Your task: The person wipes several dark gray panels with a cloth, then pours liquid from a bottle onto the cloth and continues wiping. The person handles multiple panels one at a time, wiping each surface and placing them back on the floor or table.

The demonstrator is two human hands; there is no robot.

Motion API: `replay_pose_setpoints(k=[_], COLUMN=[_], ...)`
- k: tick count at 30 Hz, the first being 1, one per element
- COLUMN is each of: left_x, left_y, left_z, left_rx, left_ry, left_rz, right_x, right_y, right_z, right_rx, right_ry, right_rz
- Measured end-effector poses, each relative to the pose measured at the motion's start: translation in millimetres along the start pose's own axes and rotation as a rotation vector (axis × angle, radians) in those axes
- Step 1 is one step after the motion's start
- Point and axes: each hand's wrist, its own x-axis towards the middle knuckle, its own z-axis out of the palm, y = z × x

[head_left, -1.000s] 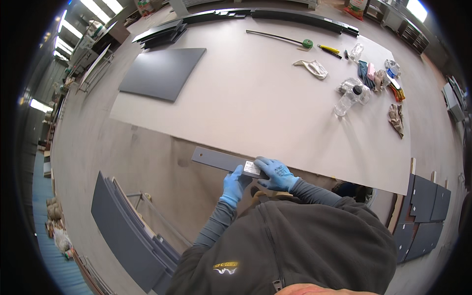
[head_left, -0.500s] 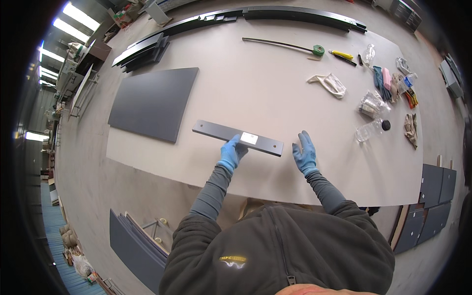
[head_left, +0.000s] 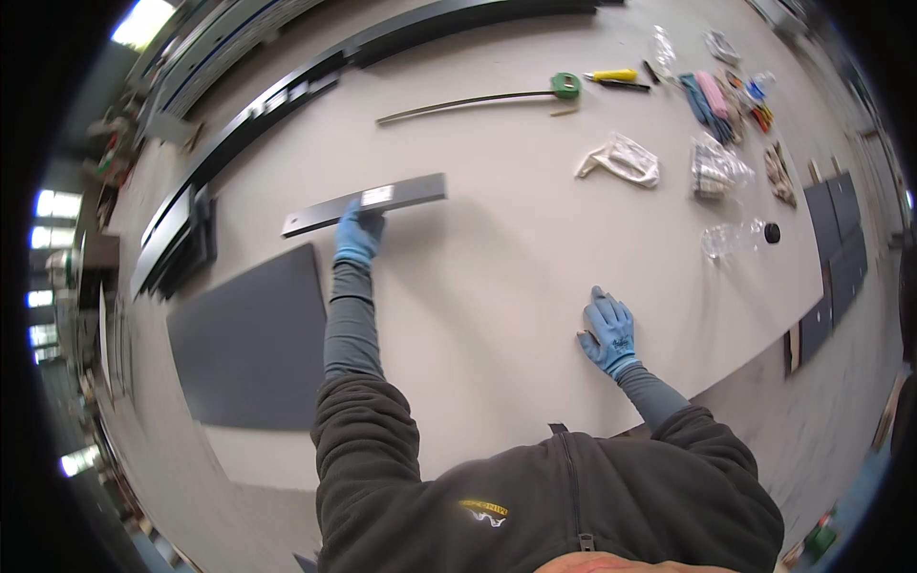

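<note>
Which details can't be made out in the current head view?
Left hand: fingertips, head view, hidden by the grey strip.
White label: print, head view, blurred and too small.
Right hand: palm, head view, hidden by its own back.
Dark rail: part, head view, cut off by top edge.

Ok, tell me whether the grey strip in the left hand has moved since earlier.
Yes, farther across the table: the grey strip was first short of the large grey panel, then beside it; now it appears beyond the panel's far edge.
</note>
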Motion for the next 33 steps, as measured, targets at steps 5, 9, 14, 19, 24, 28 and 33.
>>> replay_pose_setpoints(k=[5,9,14,19,24,28,33], left_x=[109.6,160.1,153.8,94.3,-7.4,-116.0,-266.2], left_y=[51.3,75.7,88.9,84.9,34.8,-69.9,-220.4], left_z=[-24.4,-20.5,1.8,35.9,58.0,55.9,46.5], left_rx=[0.742,1.183,0.016,0.071,0.311,0.455,0.672], left_ry=[-0.307,-0.359,0.066,0.285,0.08,-0.232,-0.447], left_rz=[0.466,0.502,-0.059,-0.162,0.011,-0.077,-0.178], right_x=[2.5,-2.1,-7.8,-15.3,-23.0,-31.8,-88.3], right_y=[4.8,11.7,17.9,23.9,21.9,17.3,14.5], right_z=[-4.3,-0.3,3.7,-2.1,-7.2,-17.3,-47.3], right_rx=[0.022,0.045,0.059,0.097,0.102,0.143,0.365], right_ry=[-0.027,0.04,0.077,0.11,0.212,0.141,0.397], right_rz=[-0.002,-0.001,-0.032,-0.039,-0.059,-0.007,0.056])
